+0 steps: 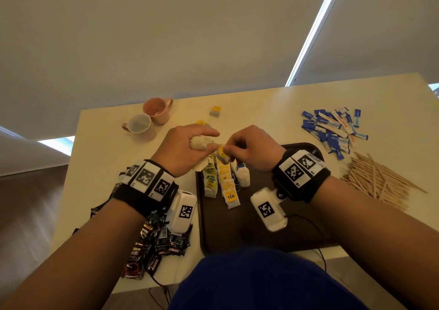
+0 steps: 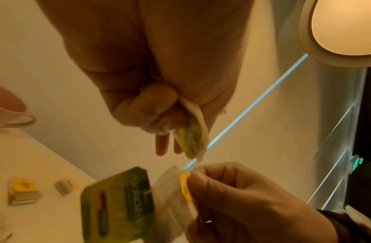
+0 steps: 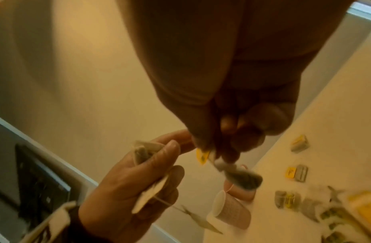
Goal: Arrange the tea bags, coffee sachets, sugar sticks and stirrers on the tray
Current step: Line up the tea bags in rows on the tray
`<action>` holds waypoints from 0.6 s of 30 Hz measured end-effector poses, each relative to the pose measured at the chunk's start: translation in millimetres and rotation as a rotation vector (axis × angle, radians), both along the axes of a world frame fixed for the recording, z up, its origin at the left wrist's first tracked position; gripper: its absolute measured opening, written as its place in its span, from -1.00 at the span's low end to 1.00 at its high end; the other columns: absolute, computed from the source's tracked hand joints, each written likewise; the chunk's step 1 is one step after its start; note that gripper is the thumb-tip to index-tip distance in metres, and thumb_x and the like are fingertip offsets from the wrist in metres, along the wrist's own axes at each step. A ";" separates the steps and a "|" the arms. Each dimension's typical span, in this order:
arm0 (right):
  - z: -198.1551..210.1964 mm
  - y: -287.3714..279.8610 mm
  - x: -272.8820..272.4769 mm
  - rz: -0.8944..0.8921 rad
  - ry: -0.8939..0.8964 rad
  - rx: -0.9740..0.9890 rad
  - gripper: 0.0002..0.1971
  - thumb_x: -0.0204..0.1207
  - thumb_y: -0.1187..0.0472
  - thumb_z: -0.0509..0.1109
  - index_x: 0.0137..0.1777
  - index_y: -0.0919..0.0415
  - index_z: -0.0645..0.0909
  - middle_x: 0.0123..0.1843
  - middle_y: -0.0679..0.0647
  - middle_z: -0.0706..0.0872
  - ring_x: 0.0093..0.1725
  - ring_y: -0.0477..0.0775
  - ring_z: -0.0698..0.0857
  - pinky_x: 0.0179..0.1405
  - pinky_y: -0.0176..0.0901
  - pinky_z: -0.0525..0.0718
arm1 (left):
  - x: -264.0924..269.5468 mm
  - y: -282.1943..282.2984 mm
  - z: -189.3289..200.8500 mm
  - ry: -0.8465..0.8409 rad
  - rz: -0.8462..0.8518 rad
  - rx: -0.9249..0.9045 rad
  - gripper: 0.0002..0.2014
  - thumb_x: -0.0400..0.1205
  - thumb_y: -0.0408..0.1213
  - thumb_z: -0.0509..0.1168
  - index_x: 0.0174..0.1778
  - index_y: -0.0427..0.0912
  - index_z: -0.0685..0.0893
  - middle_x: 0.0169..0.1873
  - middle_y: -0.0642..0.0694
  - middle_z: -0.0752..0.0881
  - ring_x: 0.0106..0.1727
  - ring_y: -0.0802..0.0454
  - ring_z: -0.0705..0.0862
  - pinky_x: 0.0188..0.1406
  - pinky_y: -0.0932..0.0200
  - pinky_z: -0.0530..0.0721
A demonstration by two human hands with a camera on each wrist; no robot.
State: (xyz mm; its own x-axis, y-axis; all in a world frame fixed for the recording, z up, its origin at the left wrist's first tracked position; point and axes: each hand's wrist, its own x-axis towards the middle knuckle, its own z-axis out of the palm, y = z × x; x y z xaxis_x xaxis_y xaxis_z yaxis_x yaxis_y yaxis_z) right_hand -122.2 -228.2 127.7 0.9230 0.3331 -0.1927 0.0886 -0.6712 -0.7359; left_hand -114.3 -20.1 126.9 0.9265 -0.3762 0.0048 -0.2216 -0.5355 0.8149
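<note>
Several coffee sachets (image 1: 152,245) under left wrist

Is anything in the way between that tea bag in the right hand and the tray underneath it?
Nothing visible blocks it. The right hand pinches a yellow-tagged tea bag directly above the dark tray, over the rows of tea bags already laid there. The left hand alongside holds more tea bags.
</note>
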 end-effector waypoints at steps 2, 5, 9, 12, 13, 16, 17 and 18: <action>4.4 -0.2 -1.2 0.150 -0.001 -0.077 -0.78 0.63 0.07 0.42 -0.11 0.16 0.81 -0.40 -0.15 0.72 -0.42 -0.18 0.68 -0.25 -0.29 0.67 | 1.9 0.5 1.3 0.111 -0.112 0.113 -0.68 0.59 -0.15 0.51 0.27 0.02 0.77 0.16 0.09 0.79 0.24 0.22 0.70 0.31 0.11 0.64; 8.5 1.6 -1.6 0.287 -0.040 -0.185 -0.74 0.62 0.00 0.41 -0.10 0.15 0.81 -0.46 -0.22 0.64 -0.45 -0.25 0.62 -0.23 -0.29 0.66 | 1.9 -2.7 2.0 0.186 -0.199 0.193 -0.81 0.54 -0.16 0.55 0.06 -0.03 0.84 -0.08 0.03 0.83 -0.01 0.15 0.75 0.04 0.07 0.71; 5.2 1.1 -0.3 0.237 -0.106 -0.148 -0.77 0.59 0.00 0.46 -0.03 0.16 0.82 -0.30 -0.13 0.73 -0.32 -0.15 0.67 -0.14 -0.21 0.70 | -0.1 -3.9 -2.7 0.184 -0.137 0.151 -0.95 0.52 -0.22 0.58 -0.20 -0.08 0.84 -0.27 -0.05 0.80 -0.24 0.13 0.67 -0.21 0.15 0.58; -8.5 -3.0 0.1 0.052 -0.065 0.078 -0.82 0.50 0.05 0.56 -0.06 0.16 0.82 -0.20 -0.06 0.82 -0.22 -0.09 0.75 -0.09 -0.16 0.75 | -2.5 -4.3 -7.7 0.157 -0.038 0.049 -0.96 0.53 -0.25 0.56 -0.20 -0.03 0.84 -0.28 0.01 0.80 -0.19 0.05 0.73 -0.15 0.05 0.67; -13.5 -4.5 0.2 -0.002 -0.038 0.151 -0.86 0.49 0.10 0.58 -0.09 0.17 0.82 -0.20 -0.01 0.83 -0.21 -0.03 0.77 -0.08 -0.11 0.77 | -3.3 -4.6 -10.1 0.149 -0.010 0.020 -0.94 0.54 -0.27 0.55 -0.20 -0.02 0.83 -0.27 0.01 0.81 -0.17 0.02 0.75 -0.12 0.01 0.69; -23.1 -6.4 -4.2 -0.067 0.046 0.294 -0.93 0.49 0.27 0.57 -0.09 0.26 0.79 -0.20 0.16 0.84 -0.19 0.15 0.81 -0.10 -0.03 0.80 | -7.4 -5.9 -18.7 0.158 0.023 0.003 -0.97 0.53 -0.29 0.55 -0.16 -0.10 0.85 -0.23 0.01 0.83 -0.14 0.00 0.77 -0.05 -0.04 0.74; -26.0 -6.9 -6.1 -0.081 0.088 0.328 -0.93 0.51 0.31 0.55 -0.07 0.31 0.77 -0.20 0.20 0.83 -0.20 0.18 0.82 -0.10 -0.01 0.82 | -8.3 -5.4 -21.8 0.167 0.041 0.005 -0.97 0.53 -0.28 0.56 -0.15 -0.11 0.85 -0.21 0.04 0.83 -0.13 0.05 0.77 0.00 -0.04 0.75; -30.1 -7.9 -8.3 -0.097 0.130 0.350 -0.93 0.52 0.33 0.53 -0.06 0.34 0.75 -0.20 0.24 0.83 -0.20 0.21 0.83 -0.10 0.03 0.84 | -8.9 -4.2 -25.1 0.169 0.066 0.011 -0.96 0.53 -0.27 0.56 -0.14 -0.09 0.85 -0.19 0.06 0.83 -0.11 0.09 0.77 0.03 -0.03 0.76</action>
State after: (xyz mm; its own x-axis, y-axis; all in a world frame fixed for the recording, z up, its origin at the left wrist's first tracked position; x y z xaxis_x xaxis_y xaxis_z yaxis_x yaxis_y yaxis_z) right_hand -130.5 -236.2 97.6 0.9288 0.3119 -0.2003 -0.0721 -0.3780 -0.9230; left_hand -123.2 -24.3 101.8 0.9364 -0.3140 -0.1566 -0.0464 -0.5532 0.8317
